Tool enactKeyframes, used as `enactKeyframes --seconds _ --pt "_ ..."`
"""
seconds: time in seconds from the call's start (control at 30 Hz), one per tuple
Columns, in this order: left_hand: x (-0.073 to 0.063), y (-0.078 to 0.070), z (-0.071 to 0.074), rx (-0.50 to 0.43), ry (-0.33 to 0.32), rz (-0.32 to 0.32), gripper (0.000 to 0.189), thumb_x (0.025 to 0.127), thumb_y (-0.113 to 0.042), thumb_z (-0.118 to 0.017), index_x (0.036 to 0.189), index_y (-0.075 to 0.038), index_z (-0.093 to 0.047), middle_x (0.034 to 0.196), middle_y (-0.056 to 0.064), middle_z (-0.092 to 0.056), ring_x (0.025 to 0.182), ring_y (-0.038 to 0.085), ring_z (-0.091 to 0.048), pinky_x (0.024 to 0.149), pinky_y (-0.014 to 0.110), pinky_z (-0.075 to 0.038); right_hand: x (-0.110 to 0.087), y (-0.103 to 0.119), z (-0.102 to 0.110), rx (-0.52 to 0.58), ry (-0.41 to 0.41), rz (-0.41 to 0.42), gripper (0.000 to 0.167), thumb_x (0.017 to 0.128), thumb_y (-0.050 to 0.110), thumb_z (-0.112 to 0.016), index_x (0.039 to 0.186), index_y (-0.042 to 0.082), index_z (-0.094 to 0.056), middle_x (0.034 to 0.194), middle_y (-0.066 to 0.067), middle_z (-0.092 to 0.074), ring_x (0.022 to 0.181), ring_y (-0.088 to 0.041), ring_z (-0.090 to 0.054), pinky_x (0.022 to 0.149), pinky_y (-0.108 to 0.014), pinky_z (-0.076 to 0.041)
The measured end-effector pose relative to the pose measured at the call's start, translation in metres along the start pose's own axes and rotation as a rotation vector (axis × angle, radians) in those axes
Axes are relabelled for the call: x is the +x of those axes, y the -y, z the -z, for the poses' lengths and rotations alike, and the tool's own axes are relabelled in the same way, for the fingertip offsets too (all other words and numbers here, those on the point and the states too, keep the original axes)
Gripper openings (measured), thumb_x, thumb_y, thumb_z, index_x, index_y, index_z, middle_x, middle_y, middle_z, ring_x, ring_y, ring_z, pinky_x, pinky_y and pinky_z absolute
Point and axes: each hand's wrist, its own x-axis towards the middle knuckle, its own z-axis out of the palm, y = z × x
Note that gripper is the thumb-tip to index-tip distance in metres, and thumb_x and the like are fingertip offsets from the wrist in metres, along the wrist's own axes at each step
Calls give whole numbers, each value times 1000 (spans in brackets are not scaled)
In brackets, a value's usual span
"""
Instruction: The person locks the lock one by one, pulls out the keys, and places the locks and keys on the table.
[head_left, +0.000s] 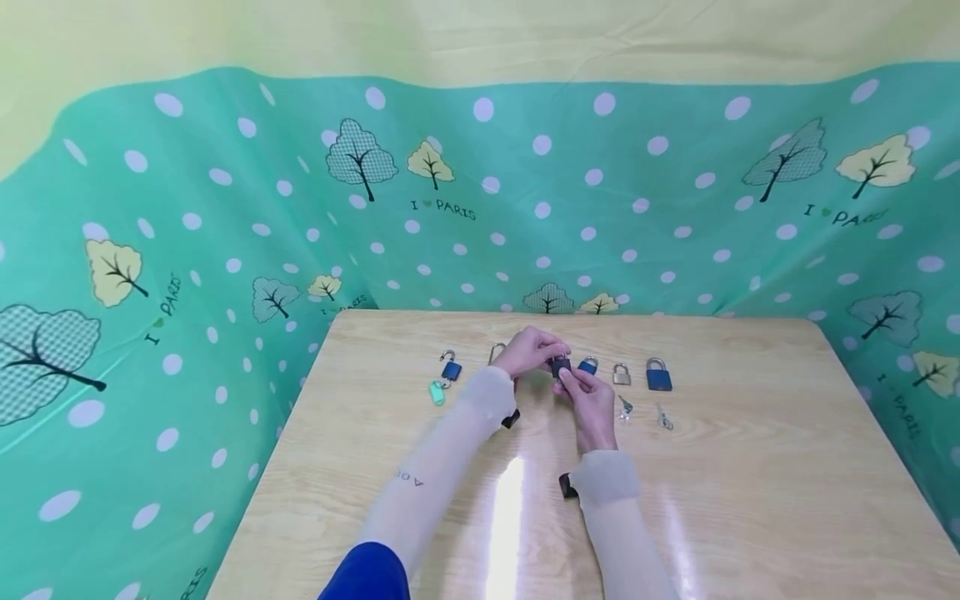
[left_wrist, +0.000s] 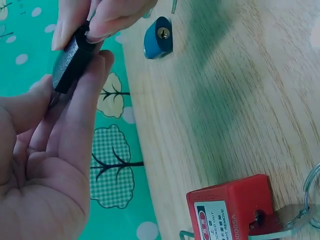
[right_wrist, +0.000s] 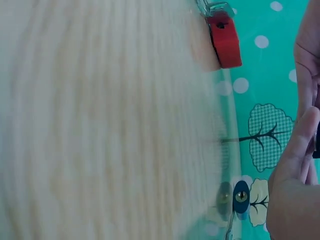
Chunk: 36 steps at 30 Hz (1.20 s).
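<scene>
Overall, the surface [head_left: 750,483] was a flat, pale wood-grain panel with rounded far corners and glossy light streaks. Teal fabric [head_left: 450,242], printed with white dots and trees, enclosed 3 sides below a cream upper band [head_left: 525,42]. The black padlock [head_left: 559,367], a block with a textured casing, was raised above the surface; the left hand [head_left: 528,352] was clamped on its far end, the right hand [head_left: 591,408] on its near end. Right of it stood, in order, a blue padlock [head_left: 588,366], a bare-metal padlock [head_left: 622,375] and a larger, rectangular blue padlock [head_left: 659,377]. A box-shaped red padlock [left_wrist: 232,207] carried a printed label.
</scene>
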Motion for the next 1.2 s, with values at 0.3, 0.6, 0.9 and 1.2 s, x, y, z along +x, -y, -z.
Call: enactKeyframes --seconds 0.3,0.6,0.9,1.2 --pt "1 3 4 -14 20 25 27 98 -24 -54 106 -4 -70 85 2 -71 70 13 -70 72 24 -56 6 4 4 -42 47 32 36 89 18 -68 114 -7 -63 105 -17 -63 83 -25 -68 84 -36 -55" --pt "0 0 3 -9 -46 9 26 96 -26 -58 105 -5 -72 80 1 -71 65 13 -68 72 34 -57 6 12 2 16 31 11 35 88 12 -69 117 -7 -62 115 -25 -62 89 -28 -70 87 -35 -53" --pt "-6 4 -15 32 -105 -10 23 97 -26 -56 103 -11 -73 85 -6 -72 69 8 -68 76 20 -52 0 11 5 3 -5 45 34 90 7 -65 120 -9 -60 118 -27 -60 87 -28 -70 89 -37 -52" --pt "-8 13 -22 93 -115 -50 23 97 -23 -57 105 -9 -73 91 -4 -72 71 3 -65 77 18 -51 -2 5 8 -76 2 46 35 89 12 -67 119 -6 -62 118 -25 -62 88 -30 -70 84 -33 -54"
